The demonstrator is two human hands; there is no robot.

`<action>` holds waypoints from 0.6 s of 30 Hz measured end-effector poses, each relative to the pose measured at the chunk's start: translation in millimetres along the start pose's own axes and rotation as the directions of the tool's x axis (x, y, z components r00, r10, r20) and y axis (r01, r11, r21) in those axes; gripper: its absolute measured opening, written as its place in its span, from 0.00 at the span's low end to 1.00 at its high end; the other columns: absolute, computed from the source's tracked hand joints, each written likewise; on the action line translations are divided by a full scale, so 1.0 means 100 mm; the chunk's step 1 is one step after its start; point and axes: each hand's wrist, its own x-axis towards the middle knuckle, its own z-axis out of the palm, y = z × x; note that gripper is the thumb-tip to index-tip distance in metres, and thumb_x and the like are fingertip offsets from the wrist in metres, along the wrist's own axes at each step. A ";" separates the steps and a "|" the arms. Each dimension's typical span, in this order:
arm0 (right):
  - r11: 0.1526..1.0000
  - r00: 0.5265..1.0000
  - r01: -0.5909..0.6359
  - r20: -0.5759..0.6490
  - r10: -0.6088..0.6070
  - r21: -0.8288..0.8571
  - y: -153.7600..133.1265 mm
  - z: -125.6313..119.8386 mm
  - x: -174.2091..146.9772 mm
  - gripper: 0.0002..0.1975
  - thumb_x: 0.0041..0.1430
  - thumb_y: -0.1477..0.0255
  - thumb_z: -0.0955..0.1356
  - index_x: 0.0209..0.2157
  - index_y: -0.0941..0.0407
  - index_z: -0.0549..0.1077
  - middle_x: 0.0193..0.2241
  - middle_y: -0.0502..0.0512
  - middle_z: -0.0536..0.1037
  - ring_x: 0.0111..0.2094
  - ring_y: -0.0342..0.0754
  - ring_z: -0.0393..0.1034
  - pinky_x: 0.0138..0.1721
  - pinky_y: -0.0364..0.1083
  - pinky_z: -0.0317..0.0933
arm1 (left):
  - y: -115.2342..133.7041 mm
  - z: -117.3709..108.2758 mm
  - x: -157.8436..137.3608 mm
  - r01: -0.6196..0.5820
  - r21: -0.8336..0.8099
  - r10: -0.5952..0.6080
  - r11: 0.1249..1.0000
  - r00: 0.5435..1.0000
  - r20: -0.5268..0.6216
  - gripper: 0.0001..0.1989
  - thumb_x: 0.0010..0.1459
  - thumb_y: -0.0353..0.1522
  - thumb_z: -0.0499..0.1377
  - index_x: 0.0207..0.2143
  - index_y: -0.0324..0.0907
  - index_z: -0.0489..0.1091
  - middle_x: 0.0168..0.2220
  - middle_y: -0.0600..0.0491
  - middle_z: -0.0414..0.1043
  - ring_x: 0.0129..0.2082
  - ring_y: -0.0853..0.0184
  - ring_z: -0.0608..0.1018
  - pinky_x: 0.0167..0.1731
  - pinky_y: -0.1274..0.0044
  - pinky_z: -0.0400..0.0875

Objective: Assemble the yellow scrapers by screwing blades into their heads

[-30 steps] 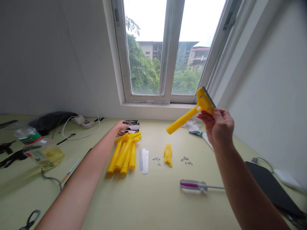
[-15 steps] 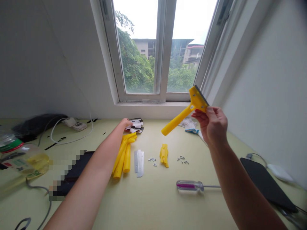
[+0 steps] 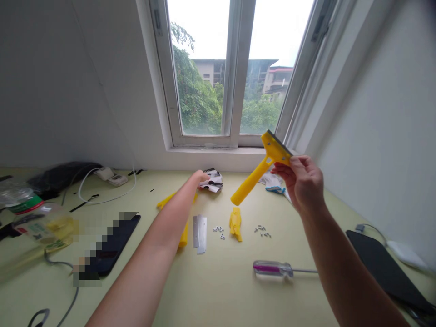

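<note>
My right hand pinches a yellow scraper by its head and holds it up above the table, blade edge toward the window, handle slanting down to the left. My left hand reaches to the back of the table, its fingers closed on a bunch of black-and-white printed card pieces. Under my left forearm lie yellow scraper handles, partly hidden. To their right are flat metal blades, small nuts, yellow clamp plates and screws.
A screwdriver with a clear and purple handle lies near my right forearm. Behind my right hand is a white glove. A dark phone-like slab lies at right. A bottle, cables and a dark device are at left.
My left hand has moved right along the back of the table with the card pieces. The scraper in my right hand has come down slightly. The view has shifted a little.
</note>
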 end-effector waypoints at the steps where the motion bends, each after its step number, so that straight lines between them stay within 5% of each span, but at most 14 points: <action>1: 1.000 1.000 -0.018 0.022 0.019 -0.018 0.00 0.01 -0.02 0.15 0.51 0.62 0.73 0.31 0.56 0.66 0.21 0.49 0.78 0.22 0.45 0.75 0.26 0.43 0.73 | 0.03 0.03 -0.02 0.035 0.018 -0.035 0.999 0.999 0.000 0.17 0.42 0.35 0.67 0.36 0.39 0.71 0.34 0.40 0.75 0.34 0.48 0.79 0.26 0.66 0.74; 6: 0.984 0.979 -0.109 0.157 0.131 -0.139 0.03 0.06 -0.11 0.17 0.50 0.61 0.74 0.29 0.56 0.66 0.21 0.51 0.79 0.21 0.45 0.75 0.27 0.45 0.72 | 0.15 0.00 -0.13 0.081 0.053 -0.077 0.995 0.994 -0.077 0.25 0.42 0.33 0.67 0.44 0.35 0.69 0.48 0.29 0.70 0.47 0.37 0.74 0.36 0.58 0.73; 11: 0.967 0.936 -0.192 0.265 0.231 -0.166 0.02 0.16 -0.23 0.16 0.51 0.61 0.74 0.28 0.57 0.67 0.21 0.52 0.79 0.22 0.45 0.75 0.27 0.45 0.72 | 0.29 -0.14 -0.54 -0.130 0.009 0.130 0.991 0.979 -0.156 0.31 0.51 0.36 0.62 0.56 0.37 0.61 0.62 0.30 0.55 0.65 0.39 0.52 0.55 0.55 0.59; 13: 0.962 0.910 -0.224 0.319 0.263 -0.156 0.03 0.22 -0.29 0.16 0.52 0.61 0.73 0.28 0.57 0.67 0.22 0.52 0.79 0.22 0.45 0.75 0.28 0.45 0.72 | 0.34 -0.14 -0.84 -0.259 -0.055 0.251 0.964 0.960 -0.121 0.25 0.59 0.40 0.55 0.58 0.42 0.60 0.63 0.38 0.57 0.65 0.48 0.57 0.56 0.60 0.60; 15: 0.959 0.887 -0.242 0.368 0.280 -0.146 0.05 0.28 -0.36 0.15 0.54 0.60 0.72 0.29 0.57 0.67 0.23 0.52 0.79 0.23 0.45 0.75 0.29 0.45 0.72 | 0.34 -0.10 -1.21 -0.354 -0.192 0.362 0.915 0.932 0.005 0.23 0.65 0.44 0.43 0.53 0.43 0.64 0.52 0.42 0.71 0.53 0.56 0.73 0.48 0.66 0.69; 16: 0.959 0.878 -0.243 0.387 0.283 -0.149 0.07 0.31 -0.40 0.15 0.54 0.60 0.71 0.29 0.57 0.67 0.23 0.53 0.79 0.24 0.45 0.75 0.29 0.46 0.72 | 0.31 -0.06 -1.39 -0.334 -0.435 0.451 0.836 0.871 0.197 0.27 0.65 0.48 0.39 0.52 0.41 0.65 0.48 0.40 0.73 0.47 0.55 0.76 0.44 0.65 0.71; 18: 0.954 0.861 -0.228 0.418 0.292 -0.196 0.10 0.33 -0.48 0.16 0.56 0.58 0.70 0.29 0.56 0.66 0.24 0.53 0.79 0.24 0.46 0.75 0.30 0.47 0.71 | 0.22 0.02 -1.73 -0.109 -0.703 0.566 0.703 0.685 0.459 0.29 0.62 0.53 0.42 0.49 0.42 0.65 0.40 0.43 0.74 0.35 0.57 0.79 0.38 0.64 0.73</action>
